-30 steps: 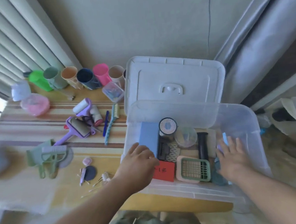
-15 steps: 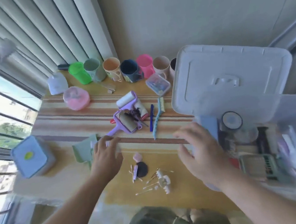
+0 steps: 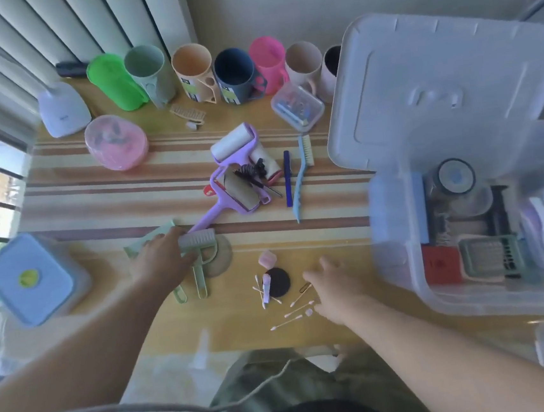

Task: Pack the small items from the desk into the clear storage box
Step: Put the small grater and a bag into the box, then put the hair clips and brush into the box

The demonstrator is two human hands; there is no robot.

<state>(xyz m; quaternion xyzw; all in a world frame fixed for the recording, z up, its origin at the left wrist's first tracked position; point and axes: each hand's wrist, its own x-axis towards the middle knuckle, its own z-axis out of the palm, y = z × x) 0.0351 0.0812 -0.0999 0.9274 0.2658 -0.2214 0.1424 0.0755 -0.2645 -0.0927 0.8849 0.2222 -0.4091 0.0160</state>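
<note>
The clear storage box [image 3: 398, 260] stands at the desk's right end and holds several items; its lid [image 3: 435, 90] leans behind it. My left hand [image 3: 160, 263] grips a pale green brush set [image 3: 198, 246] lying on the desk, fingers curled over it. My right hand [image 3: 331, 286] hovers with spread fingers over scattered cotton swabs [image 3: 294, 310], holding nothing. Between my hands lie a black round pad [image 3: 279, 283] and a small pink piece [image 3: 266, 258]. Farther back are two purple lint rollers [image 3: 236, 189], a blue pen [image 3: 288, 177] and a light blue brush [image 3: 299, 176].
A row of coloured cups [image 3: 234, 73] lines the back wall. A pink round container [image 3: 115, 143], a white lamp base [image 3: 63, 109], a small clear case [image 3: 297, 105] and a blue lidded tub [image 3: 28, 279] sit on the desk. A window is at the left.
Both hands left the storage box and moved left over the desk. My left hand settled on the green brush set; my right hand dropped toward the cotton swabs. The view swung left.
</note>
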